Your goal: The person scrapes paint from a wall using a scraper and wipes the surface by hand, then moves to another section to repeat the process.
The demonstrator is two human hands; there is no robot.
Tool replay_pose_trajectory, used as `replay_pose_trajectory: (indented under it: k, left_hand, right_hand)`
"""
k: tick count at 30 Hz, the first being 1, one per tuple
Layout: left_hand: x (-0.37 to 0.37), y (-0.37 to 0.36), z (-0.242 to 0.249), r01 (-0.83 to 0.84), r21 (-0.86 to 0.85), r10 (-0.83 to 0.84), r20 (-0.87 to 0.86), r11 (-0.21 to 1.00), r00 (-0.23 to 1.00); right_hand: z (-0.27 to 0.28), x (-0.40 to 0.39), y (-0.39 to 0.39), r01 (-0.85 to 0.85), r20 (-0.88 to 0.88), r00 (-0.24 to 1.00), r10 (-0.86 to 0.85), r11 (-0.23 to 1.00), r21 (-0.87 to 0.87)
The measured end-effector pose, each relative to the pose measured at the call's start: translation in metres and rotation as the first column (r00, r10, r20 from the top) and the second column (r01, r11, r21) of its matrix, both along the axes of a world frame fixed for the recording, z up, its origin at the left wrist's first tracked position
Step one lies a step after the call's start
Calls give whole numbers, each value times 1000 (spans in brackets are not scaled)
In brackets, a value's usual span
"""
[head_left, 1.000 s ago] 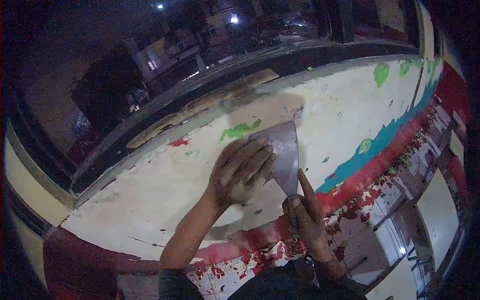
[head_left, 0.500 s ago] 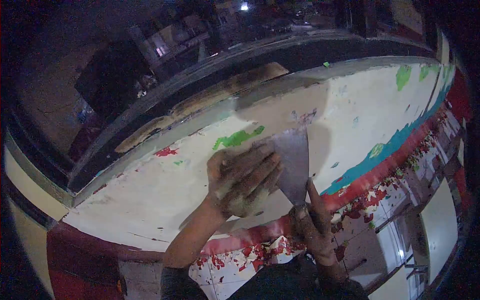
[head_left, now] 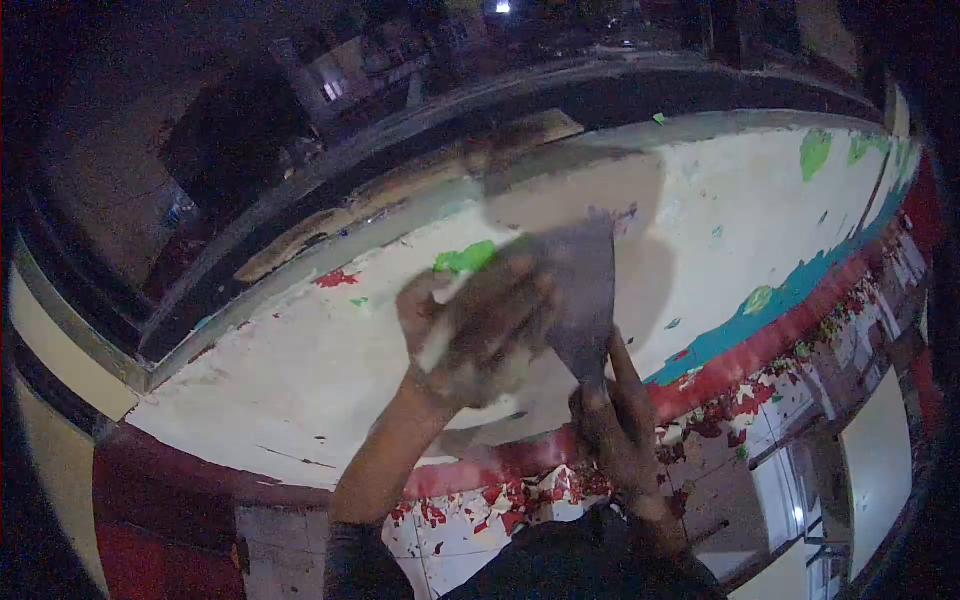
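A wide metal scraper [head_left: 585, 290] lies blade-flat against a cream wall surface [head_left: 300, 370] with peeling paint. My right hand [head_left: 615, 420] grips the scraper's handle at its lower end, forefinger stretched along it. My left hand [head_left: 480, 325] presses its fingers flat on the blade's left side. The blade's top edge sits by a green paint patch [head_left: 465, 258]. Both hands and the blade are motion-blurred.
Bands of red [head_left: 740, 350] and teal paint [head_left: 790, 280] run along the wall's lower right. Red paint flakes [head_left: 480, 510] litter the tiled floor below. A dark ledge with a bare, worn strip [head_left: 400, 200] borders the wall's top; beyond it lie dim buildings.
The scraper and both hands have pushed upward along the wall toward the green patch, which the blade's edge and my left hand now partly cover.
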State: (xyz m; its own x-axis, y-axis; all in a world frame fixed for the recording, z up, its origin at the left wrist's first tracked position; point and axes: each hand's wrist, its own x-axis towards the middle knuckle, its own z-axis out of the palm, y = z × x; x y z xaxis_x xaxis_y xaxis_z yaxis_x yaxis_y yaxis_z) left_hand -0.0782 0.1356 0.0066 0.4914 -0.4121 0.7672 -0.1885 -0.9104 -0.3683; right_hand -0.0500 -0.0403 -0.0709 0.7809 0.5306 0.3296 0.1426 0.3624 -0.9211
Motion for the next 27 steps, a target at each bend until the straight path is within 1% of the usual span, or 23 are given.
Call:
replay_pose_trajectory:
  k: [2, 5, 8, 11, 13, 14, 17, 18, 20, 23, 25, 27]
  left_hand:
    - [2, 0, 0, -5, -20, 5, -9, 1000, 1000]
    - [-1, -6, -1, 4, -16, -4, -9, 1000, 1000]
    - [2, -4, 1, 1, -34, -1, -15, 999, 1000]
    - [1, -6, 1, -4, -33, 4, -27, 999, 1000]
    - [0, -6, -2, -12, -48, 11, -24, 999, 1000]
    - [1, -5, -6, -23, -86, 19, -45, 996, 999]
    - [0, -5, -17, -61, -252, 30, -126, 966, 992]
    - [0, -7, -15, -50, -226, 27, -104, 973, 994]
    - [1, -13, 2, -34, 7, 34, 25, 999, 999]
    - [0, -9, -12, -75, -93, 68, -74, 993, 995]
    - [-2, -5, -21, -108, -150, 85, -153, 983, 985]
    - [0, -1, -16, -112, -138, 87, -177, 984, 980]
  right_hand:
    - [11, 3, 5, 35, 0, 999, -35, 998, -47]
    - [-3, 0, -11, -64, -76, 995, 68, 997, 52]
    - [2, 2, 5, 52, 10, 999, -52, 999, -11]
    - [11, -3, -7, 67, 34, 997, -65, 996, -67]
    - [9, -3, -8, 38, 21, 999, -37, 998, -43]
    - [8, -5, -9, 20, 1, 1000, -20, 999, -39]
    - [12, -2, -6, 46, 40, 998, -44, 998, -44]
    - [11, -4, -10, 36, 18, 999, -35, 997, -64]
    - [11, -4, -16, 22, -6, 1000, -22, 995, -95]
    - [11, -2, -9, 53, 41, 998, -50, 995, -88]
    - [10, -7, -19, 42, 32, 999, -39, 994, -99]
    - [13, -6, -18, 42, 41, 998, -39, 996, -77]
